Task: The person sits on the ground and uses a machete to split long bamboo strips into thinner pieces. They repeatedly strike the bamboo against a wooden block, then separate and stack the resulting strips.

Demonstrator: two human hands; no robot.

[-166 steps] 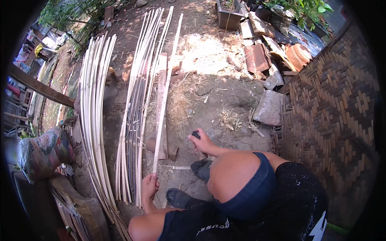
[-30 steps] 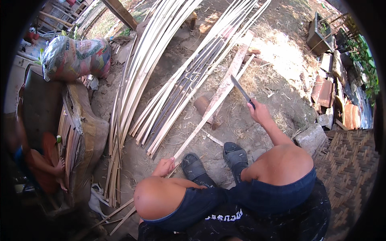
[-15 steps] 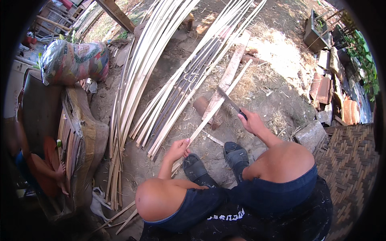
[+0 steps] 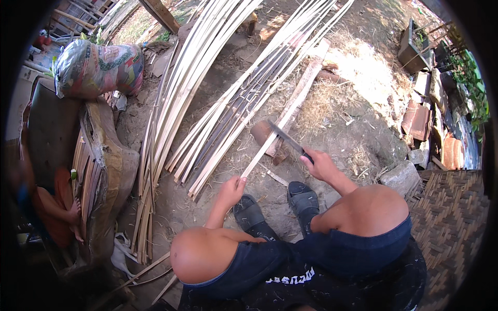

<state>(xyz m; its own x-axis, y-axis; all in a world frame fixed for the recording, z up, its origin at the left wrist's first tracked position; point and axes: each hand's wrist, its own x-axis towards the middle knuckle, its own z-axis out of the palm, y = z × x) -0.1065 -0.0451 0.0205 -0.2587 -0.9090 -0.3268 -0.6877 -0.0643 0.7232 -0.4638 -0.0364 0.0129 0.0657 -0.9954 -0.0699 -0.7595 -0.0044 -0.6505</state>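
My left hand is closed around the near end of a pale bamboo strip. That strip slants away from me over a wooden plank, whose near end rests on a short log. In my right hand is a knife with a black handle and a long dark blade. The blade lies across the strip, close above the log. Whether its edge bites into the bamboo, I cannot tell.
Long split bamboo strips lie in bundles ahead and to the left. A stuffed sack stands at far left, near a bench-like wooden piece and another person's foot. A stone and woven mat are at right.
The knife blade has come down the strip toward me and to the left. The strip now lies more nearly in line with the plank. My left hand still grips its end.
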